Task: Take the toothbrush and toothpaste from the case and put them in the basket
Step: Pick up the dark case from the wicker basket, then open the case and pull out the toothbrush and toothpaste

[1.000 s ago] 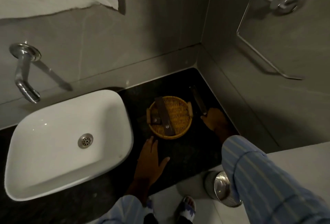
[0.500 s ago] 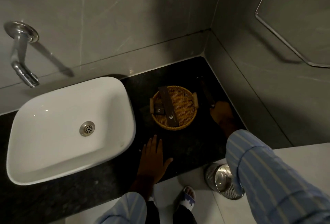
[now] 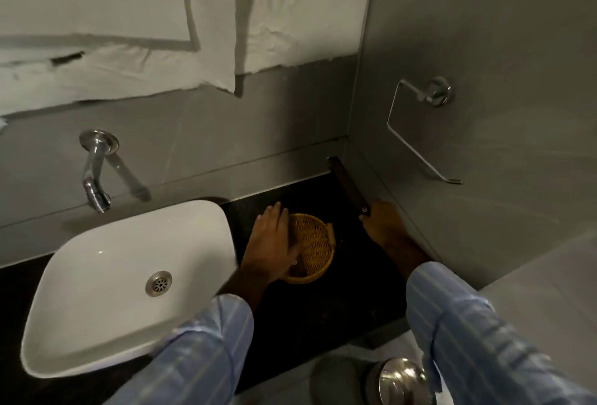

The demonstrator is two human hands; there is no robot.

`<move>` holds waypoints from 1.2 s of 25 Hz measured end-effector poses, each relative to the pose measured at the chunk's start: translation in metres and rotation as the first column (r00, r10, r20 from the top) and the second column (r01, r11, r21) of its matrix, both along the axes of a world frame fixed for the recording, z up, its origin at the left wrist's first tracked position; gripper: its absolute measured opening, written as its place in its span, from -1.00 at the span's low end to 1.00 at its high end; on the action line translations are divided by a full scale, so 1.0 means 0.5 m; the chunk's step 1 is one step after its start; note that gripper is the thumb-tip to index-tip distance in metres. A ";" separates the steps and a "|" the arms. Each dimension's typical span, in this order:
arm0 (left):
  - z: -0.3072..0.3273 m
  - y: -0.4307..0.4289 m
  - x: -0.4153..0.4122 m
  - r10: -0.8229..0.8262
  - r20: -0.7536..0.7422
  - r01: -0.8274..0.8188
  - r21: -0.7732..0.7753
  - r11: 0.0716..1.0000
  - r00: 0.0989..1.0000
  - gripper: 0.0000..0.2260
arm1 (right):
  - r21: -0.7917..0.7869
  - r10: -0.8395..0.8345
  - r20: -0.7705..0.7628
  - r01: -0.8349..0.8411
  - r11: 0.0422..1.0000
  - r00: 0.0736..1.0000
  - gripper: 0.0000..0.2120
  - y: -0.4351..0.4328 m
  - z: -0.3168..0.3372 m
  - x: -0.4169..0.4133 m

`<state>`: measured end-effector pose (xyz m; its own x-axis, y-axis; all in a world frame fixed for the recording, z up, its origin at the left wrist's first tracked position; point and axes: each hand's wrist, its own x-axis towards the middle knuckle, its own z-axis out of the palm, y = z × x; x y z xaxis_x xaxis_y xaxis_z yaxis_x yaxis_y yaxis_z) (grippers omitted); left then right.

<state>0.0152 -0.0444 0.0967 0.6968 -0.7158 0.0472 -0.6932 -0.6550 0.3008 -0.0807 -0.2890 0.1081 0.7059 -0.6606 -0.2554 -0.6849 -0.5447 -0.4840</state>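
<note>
Head view: left hand (image 3: 269, 239) over basket (image 3: 318, 244) rim.

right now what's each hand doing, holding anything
left hand: over the basket, grip cannot be told
right hand: closed on the dark case

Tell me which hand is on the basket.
The left hand. It lies over the left rim of the basket, reaching inside. The right hand is off to the right, by the wall, holding the near end of a dark flat case.
</note>
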 end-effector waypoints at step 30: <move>0.609 -0.027 0.176 -0.200 -0.464 -0.169 -0.637 0.752 0.863 -0.83 | -0.388 0.369 0.392 -0.213 0.897 0.843 -0.71 0.060 0.393 -0.003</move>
<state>0.1032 -0.0577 0.4012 0.7444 -0.6477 0.1620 -0.3446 -0.1649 0.9241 -0.0821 -0.2591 0.3047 0.8617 -0.3938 0.3201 -0.2217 -0.8595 -0.4606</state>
